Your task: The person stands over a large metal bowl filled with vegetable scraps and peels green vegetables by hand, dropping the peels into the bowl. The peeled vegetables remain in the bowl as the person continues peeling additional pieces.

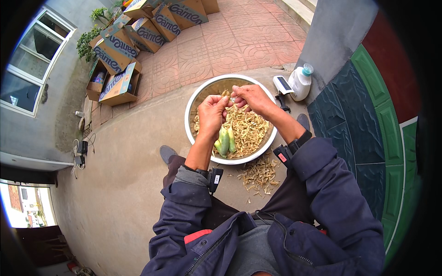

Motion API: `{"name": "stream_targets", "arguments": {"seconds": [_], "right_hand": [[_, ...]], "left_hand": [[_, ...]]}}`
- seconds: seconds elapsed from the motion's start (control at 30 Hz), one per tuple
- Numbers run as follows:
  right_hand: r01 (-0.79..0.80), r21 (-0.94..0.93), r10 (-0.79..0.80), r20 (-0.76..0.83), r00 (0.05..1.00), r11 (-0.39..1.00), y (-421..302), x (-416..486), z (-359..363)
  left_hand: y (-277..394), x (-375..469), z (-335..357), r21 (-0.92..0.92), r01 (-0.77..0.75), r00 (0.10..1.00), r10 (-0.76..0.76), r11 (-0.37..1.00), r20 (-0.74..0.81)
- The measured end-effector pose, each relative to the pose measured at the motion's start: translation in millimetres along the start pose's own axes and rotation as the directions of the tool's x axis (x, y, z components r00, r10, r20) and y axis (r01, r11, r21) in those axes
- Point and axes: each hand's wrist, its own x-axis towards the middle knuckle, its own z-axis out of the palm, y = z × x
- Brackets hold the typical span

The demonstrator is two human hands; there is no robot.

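My left hand is above a wide metal basin with a pale rim, and a small dried pod is pinched at its fingertips. Close beside it, my right hand has its thumb and forefinger drawn together near the pod; whether anything is between them is too small to tell. Dry, yellow-brown pods fill much of the basin. Several pale green, elongated vegetables lie on top of them, below my left wrist and partly hidden by it.
Loose dry pods or husks lie on the concrete between my legs. Right of the basin stand a white bottle and a small solar-panel lamp. Cardboard boxes are piled far left. Adapters with cables lie by the wall.
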Motion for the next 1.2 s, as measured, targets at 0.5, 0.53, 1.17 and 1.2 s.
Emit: {"name": "stream_targets", "arguments": {"seconds": [0.5, 0.53, 1.17, 1.2], "right_hand": [[0.055, 0.175, -0.045, -0.059, 0.997, 0.983, -6, -2, -5], [0.068, 0.179, -0.057, -0.063, 0.996, 0.981, -5, -1, -5], [0.088, 0.165, -0.096, 0.046, 0.994, 0.982, 0, -4, -6], [0.095, 0.155, -0.101, 0.031, 0.994, 0.983, 1, -4, -7]], "left_hand": [[-10, 2, 4, 0.408, -0.403, 0.903, 0.43, 0.819, 0.029], [-10, 3, 4, 0.389, -0.374, 0.917, 0.399, 0.842, 0.018], [0, 2, -4, -0.112, 0.14, 0.989, -0.134, 0.984, 0.06], [0, 3, -4, -0.124, 0.156, 0.987, -0.149, 0.98, 0.059]]}}
